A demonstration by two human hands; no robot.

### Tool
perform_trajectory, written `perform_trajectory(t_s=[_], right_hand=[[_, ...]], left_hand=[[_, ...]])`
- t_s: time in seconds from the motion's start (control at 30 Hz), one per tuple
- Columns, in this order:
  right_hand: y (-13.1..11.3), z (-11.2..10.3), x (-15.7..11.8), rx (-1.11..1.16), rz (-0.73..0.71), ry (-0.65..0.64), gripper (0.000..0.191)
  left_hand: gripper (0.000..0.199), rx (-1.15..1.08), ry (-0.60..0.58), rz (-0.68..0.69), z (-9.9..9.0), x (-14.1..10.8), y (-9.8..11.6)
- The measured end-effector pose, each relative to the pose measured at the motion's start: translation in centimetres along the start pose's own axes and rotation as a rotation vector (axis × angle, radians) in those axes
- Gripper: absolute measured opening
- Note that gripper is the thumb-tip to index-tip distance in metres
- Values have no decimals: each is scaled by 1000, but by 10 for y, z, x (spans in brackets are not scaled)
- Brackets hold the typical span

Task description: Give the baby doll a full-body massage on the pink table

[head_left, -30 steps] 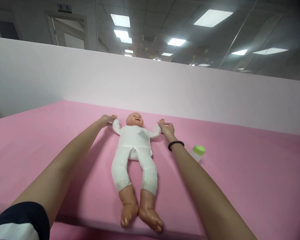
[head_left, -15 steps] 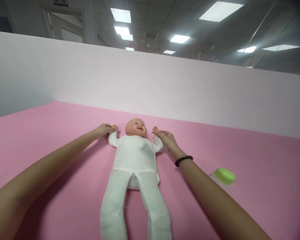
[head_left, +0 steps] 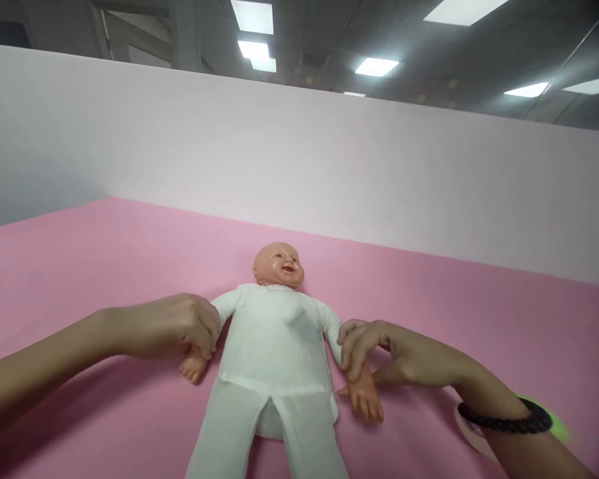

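Observation:
A baby doll (head_left: 279,339) in white clothes lies on its back on the pink surface, its head toward the back wall and its arms spread downward. My left hand (head_left: 184,326) is closed round the doll's forearm on the left, with the small doll hand sticking out below my fingers. On the right, my right hand (head_left: 379,349) has its fingers wrapped over the doll's other wrist, and that doll hand shows beneath. A black braided band circles my right wrist. The doll's feet are out of frame.
A container with a green lid (head_left: 559,429) lies at the lower right, partly hidden behind my right wrist. The pink surface (head_left: 104,253) meets a white wall (head_left: 299,159) at the back. Ceiling lights and a doorway show beyond.
Both doll arms have come down from beside the head to beside the body, with my hands on them. The view has shifted slightly, and the doll appears a little lower and larger.

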State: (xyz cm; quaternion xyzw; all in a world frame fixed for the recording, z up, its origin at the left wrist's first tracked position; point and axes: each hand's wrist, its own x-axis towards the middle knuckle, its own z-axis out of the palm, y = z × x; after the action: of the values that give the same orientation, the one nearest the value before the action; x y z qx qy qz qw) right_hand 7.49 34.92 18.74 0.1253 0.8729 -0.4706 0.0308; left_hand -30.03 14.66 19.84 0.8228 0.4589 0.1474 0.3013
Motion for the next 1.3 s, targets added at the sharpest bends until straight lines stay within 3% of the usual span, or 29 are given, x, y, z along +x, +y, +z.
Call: perform_trajectory(t_s=[0.13, 0.3, 0.37, 0.5, 0.53, 0.6, 0.67, 0.77, 0.93, 1.1, 1.2, 1.3], right_hand=[[-7, 17, 3, -138, 72, 40, 37], [-18, 8, -1, -44, 45, 10, 17], [-21, 2, -1, 56, 2, 127, 21], [-12, 4, 13, 272, -34, 654, 45], [-8, 8, 18, 290, -47, 772, 46], [-1, 15, 29, 266, -78, 938, 44], [3, 21, 37, 210, -90, 1017, 41], [6, 27, 44, 176, -37, 1033, 41], [19, 27, 50, 198, 96, 989, 56], [33, 27, 57, 169, 131, 849, 57], [34, 28, 59, 199, 156, 820, 57], [33, 29, 58, 291, 111, 898, 49]], left_hand=[[45, 133, -6, 76, 9, 3, 10], [27, 89, 61, 168, 3, 0, 1], [21, -37, 259, 127, 2, 1, -9], [27, -362, 980, -15, 13, 13, -34], [30, -417, 1107, -55, 17, 17, -39], [32, -467, 1216, -144, 23, 22, -46], [34, -447, 1221, -214, 26, 24, -50], [48, -361, 1109, -289, 26, 24, -52], [64, -201, 867, -342, 24, 28, -63], [58, 63, 684, -447, 22, 34, -81], [51, 62, 650, -498, 23, 32, -86], [48, -116, 714, -477, 24, 32, -86]])
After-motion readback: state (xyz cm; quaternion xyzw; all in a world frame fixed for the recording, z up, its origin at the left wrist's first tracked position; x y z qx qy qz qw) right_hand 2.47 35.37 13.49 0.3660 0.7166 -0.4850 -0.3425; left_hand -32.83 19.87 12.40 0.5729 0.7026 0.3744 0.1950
